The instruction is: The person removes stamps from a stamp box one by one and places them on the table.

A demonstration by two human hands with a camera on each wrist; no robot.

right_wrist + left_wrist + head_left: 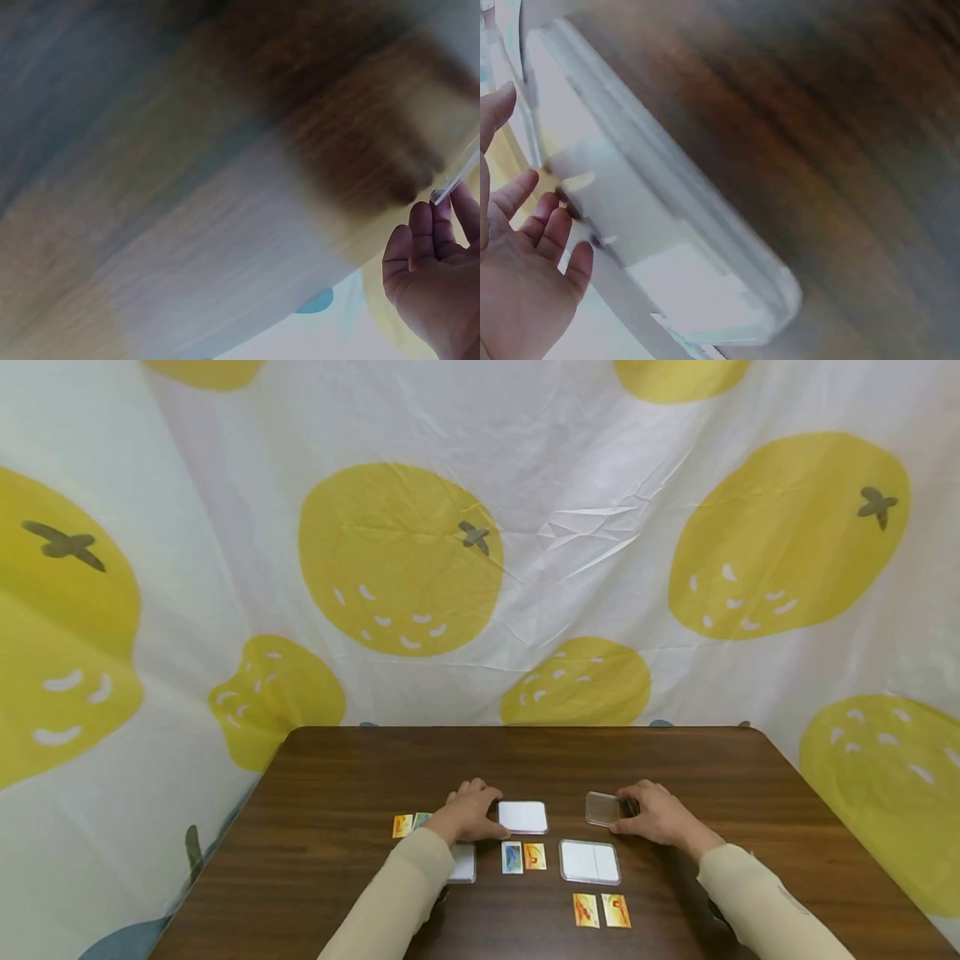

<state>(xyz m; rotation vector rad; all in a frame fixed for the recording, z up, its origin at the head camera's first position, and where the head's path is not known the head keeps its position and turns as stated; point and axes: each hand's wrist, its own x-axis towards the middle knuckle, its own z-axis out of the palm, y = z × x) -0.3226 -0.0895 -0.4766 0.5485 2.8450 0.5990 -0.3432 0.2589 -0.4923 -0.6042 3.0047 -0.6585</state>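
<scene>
My left hand (471, 814) is at the left side of a clear plastic case with a white insert (522, 817); thumb and index finger span its near and far left corners. A second white case (645, 202) lies under my left wrist, partly hidden by it in the head view. My right hand (660, 812) grips the right end of an empty-looking transparent plastic cover (602, 808) between thumb and fingers. In the right wrist view, the cover's thin clear edge (456, 178) shows at the fingertips, over its dark shadow on the table.
Nearer stands a third white case (590, 862) with a dividing line. Two orange stamp-like cards (602, 911) lie below it. A blue card (512, 857) and an orange card (535, 856) lie between cases. More small cards (402, 826) sit left. A lemon-print cloth (570, 568) hangs behind the table (360, 752).
</scene>
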